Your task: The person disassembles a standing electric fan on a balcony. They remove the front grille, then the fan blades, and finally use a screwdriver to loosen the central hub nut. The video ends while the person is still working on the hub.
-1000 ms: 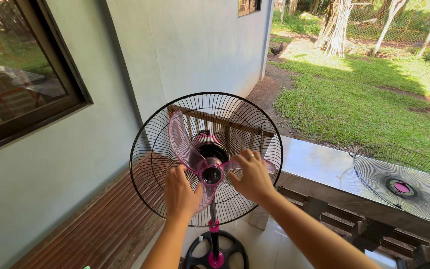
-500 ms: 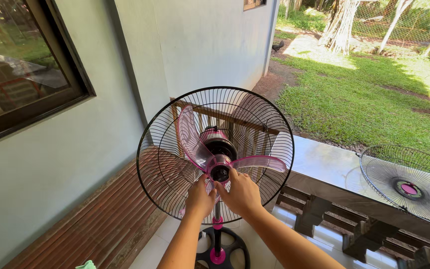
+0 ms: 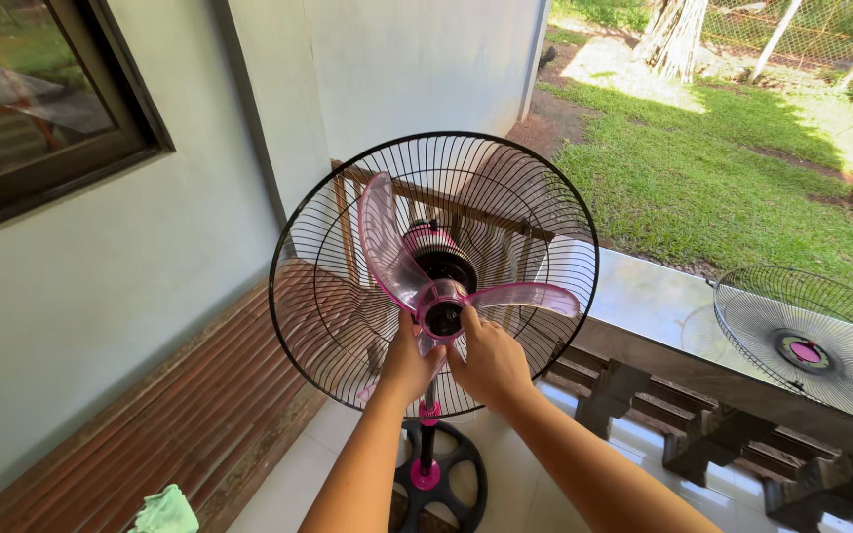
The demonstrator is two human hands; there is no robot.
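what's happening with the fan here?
A person stands over a pedestal fan whose front guard is off. Both hands are at the hub of the pink translucent blade: the left hand from below left, the right hand from below right, fingers up at the hub's centre. The rear wire guard is in place on the fan. A separate wire guard lies on the ledge to the right. A green cloth sits on the wooden bench lower left.

Head view, downward, near fan [image 3: 433, 276]

Both hands [image 3: 451, 360] now at blade hub [image 3: 443, 316]
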